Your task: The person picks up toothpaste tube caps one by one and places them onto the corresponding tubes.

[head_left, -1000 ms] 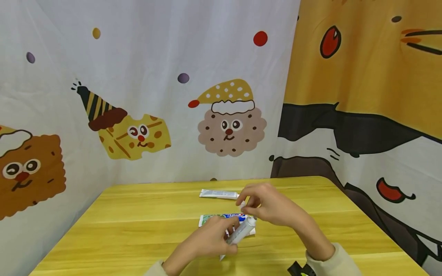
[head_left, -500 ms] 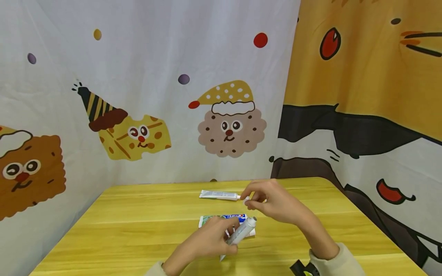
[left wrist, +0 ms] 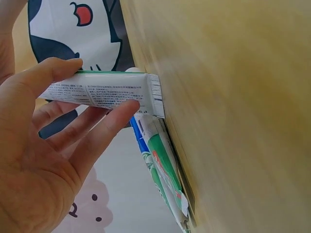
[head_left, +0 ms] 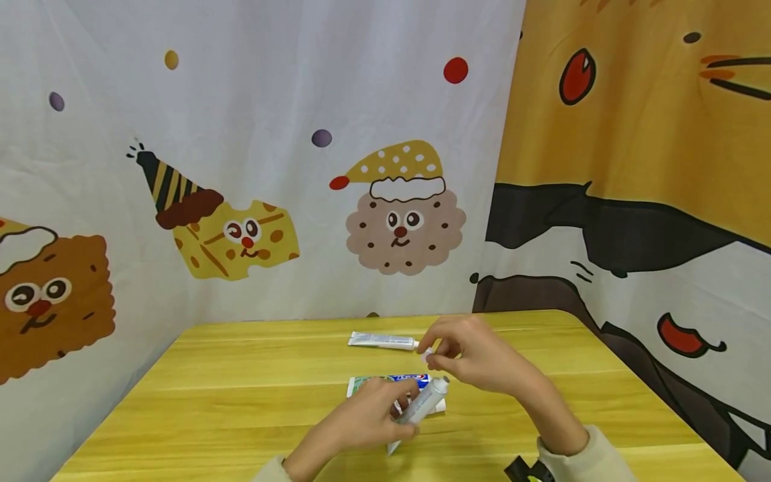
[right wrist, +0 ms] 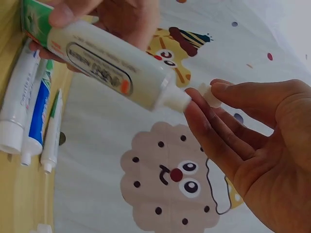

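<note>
My left hand (head_left: 376, 415) grips a toothpaste tube (head_left: 424, 402) by its body, its nozzle end tilted up to the right. The left wrist view shows printed text on the tube and its flat crimped end close to the table. The nozzle (right wrist: 177, 100) is uncovered. Just beyond it, my right hand (head_left: 472, 355) pinches a small white cap (right wrist: 209, 95) between thumb and fingers, apart from the nozzle. On the table behind lie a blue and green toothpaste tube (head_left: 415, 381), a white-ended tube (head_left: 440, 406) partly hidden by the held one, and a farther white tube (head_left: 382, 341).
The yellow wood-grain table (head_left: 253, 375) reaches to a cartoon-printed curtain (head_left: 271, 100) at its back and right. A small white piece (right wrist: 43, 228) shows at the lower edge of the right wrist view. A dark strapped device (head_left: 529, 470) sits by the right sleeve.
My right hand has drawn the cap up and away from the nozzle, then dipped slightly back toward it. The left hand keeps its grip on the tube, almost still.
</note>
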### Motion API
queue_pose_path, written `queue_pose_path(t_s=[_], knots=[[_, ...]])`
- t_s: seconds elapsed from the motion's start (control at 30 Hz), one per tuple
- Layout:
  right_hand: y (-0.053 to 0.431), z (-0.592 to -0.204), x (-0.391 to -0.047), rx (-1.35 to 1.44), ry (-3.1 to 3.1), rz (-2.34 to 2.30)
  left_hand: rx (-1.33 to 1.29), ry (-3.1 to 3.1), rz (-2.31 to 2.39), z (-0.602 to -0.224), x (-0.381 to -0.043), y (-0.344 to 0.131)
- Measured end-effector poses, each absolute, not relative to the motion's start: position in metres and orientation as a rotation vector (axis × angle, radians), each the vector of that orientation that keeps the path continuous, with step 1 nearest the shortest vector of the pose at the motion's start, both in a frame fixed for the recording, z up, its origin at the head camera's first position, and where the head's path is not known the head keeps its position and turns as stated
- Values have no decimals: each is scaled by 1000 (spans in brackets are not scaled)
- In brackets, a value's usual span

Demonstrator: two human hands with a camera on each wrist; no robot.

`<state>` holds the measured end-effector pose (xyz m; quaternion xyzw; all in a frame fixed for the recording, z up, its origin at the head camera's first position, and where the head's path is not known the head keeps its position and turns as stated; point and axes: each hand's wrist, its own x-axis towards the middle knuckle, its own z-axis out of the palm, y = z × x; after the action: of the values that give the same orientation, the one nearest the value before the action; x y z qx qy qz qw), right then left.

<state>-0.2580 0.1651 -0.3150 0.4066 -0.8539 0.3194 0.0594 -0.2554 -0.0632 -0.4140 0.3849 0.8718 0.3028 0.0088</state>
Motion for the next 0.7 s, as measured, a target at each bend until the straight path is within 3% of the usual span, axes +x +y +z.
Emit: queue_pose_path(t_s=[0.7], knots=[[155,-325,-263,1319,-2620,898,1213,2796,872,-412,-254,-63]])
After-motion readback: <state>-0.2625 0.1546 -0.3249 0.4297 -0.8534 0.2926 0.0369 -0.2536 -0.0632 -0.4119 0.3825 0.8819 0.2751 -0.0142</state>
